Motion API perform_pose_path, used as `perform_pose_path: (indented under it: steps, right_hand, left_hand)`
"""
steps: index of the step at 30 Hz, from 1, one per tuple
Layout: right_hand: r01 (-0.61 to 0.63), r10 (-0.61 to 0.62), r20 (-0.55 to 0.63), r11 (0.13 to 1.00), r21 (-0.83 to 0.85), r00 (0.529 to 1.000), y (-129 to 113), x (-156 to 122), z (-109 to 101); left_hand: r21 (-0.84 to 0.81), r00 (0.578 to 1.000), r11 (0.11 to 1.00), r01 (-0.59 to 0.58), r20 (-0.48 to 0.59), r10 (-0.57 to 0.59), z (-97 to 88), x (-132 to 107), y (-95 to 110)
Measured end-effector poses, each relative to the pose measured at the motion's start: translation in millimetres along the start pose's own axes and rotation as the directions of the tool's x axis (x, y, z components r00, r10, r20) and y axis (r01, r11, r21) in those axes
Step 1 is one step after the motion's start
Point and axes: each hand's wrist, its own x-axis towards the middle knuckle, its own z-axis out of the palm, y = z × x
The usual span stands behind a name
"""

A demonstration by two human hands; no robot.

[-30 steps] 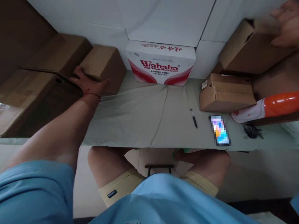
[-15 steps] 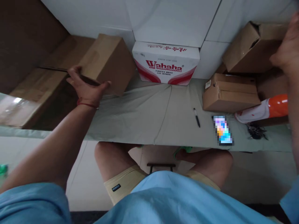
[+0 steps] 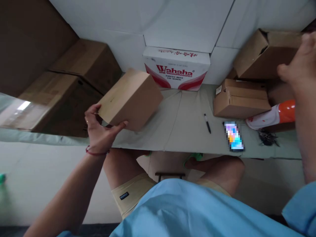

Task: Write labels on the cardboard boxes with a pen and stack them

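My left hand (image 3: 100, 131) grips the near corner of a small plain cardboard box (image 3: 130, 98), thumb on one side and fingers on the other, and holds it tilted above the cloth-covered table (image 3: 172, 131). My right hand (image 3: 297, 62) is raised at the right edge, in front of an open cardboard box (image 3: 261, 52) stacked there. It is blurred and its fingers do not show clearly.
A white and red Wahaha carton (image 3: 176, 67) stands against the white wall. Large brown boxes (image 3: 74, 79) are piled at the left. On the cloth lie a closed flat box (image 3: 240, 98), a pen (image 3: 207, 123), a phone (image 3: 233, 136), keys (image 3: 268, 138) and an orange-white object (image 3: 274, 115).
My left hand has lifted the small box away from the pile at the left and carried it toward me and to the right. My right hand has dropped lower at the right edge.
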Motion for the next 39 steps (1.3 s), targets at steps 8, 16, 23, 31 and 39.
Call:
perform_pose_path:
  steps: [8,16,23,31,39]
  right_hand:
    - [0.352,-0.582,0.277,0.737,0.577,0.765,-151.9,-120.6,-7.8]
    - [0.424,-0.596,0.319,0.775,0.47,0.737,-112.4,-134.5,39.2]
    - [0.383,-0.503,0.073,0.737,0.557,0.861,-142.7,-181.0,-29.4]
    - [-0.567,-0.077,0.614,0.308,0.764,0.785,-207.8,-302.7,-47.3]
    - [-0.679,0.057,0.692,-0.153,0.718,0.719,-292.0,-299.1,-44.3]
  left_hand:
    - [-0.098,0.992,0.993,0.059,0.117,-0.047,17.8,-38.4,17.1]
    - [-0.159,0.942,0.983,-0.087,0.308,0.133,42.0,-53.1,24.9]
    - [-0.342,0.792,0.932,-0.116,0.535,0.294,63.1,-45.7,13.6]
    - [-0.65,0.83,0.681,0.336,0.546,0.111,72.0,-71.0,-16.7]
    - [-0.669,0.822,0.482,0.566,0.502,-0.269,87.8,-130.4,0.2]
